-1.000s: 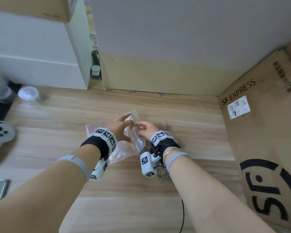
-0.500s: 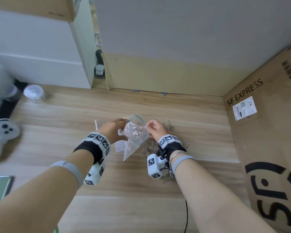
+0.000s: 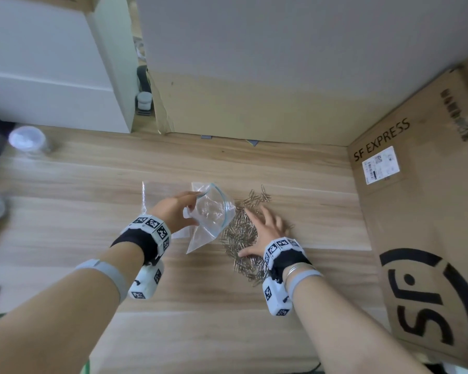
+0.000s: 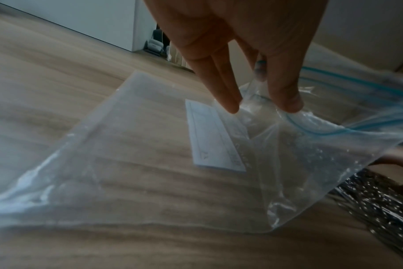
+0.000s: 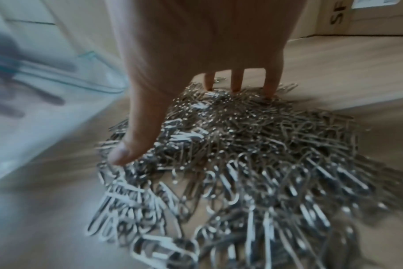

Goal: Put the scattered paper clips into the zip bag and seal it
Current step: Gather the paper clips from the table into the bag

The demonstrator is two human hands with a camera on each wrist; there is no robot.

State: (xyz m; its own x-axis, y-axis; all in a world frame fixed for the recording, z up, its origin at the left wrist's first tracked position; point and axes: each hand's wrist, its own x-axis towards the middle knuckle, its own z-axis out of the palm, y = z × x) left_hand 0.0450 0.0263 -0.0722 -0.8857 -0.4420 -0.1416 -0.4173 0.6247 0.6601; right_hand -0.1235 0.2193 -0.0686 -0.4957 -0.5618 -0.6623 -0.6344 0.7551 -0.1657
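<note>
The clear zip bag [image 3: 211, 214] with a blue zip line hangs tilted over the wooden table, its mouth gaping toward the right. My left hand [image 3: 189, 209] pinches the bag's rim; in the left wrist view the thumb and fingers [image 4: 285, 94] grip the plastic of the bag [image 4: 311, 163]. Just right of the bag lies a heap of silver paper clips [image 3: 241, 233]. My right hand [image 3: 257, 232] is spread over it, palm down. In the right wrist view its fingertips [image 5: 235, 87] and thumb touch the paper clips [image 5: 253, 154] and hold nothing.
A second flat plastic bag [image 3: 160, 193] with a white label lies under the left hand. An SF Express cardboard box [image 3: 422, 211] walls the right side. A white cabinet [image 3: 52, 76] and a cardboard panel [image 3: 254, 109] stand behind. A clear cup [image 3: 27, 139] sits far left.
My right hand let go of the bag's rim and moved down and right onto the clip heap. The left hand now holds the opened bag alone.
</note>
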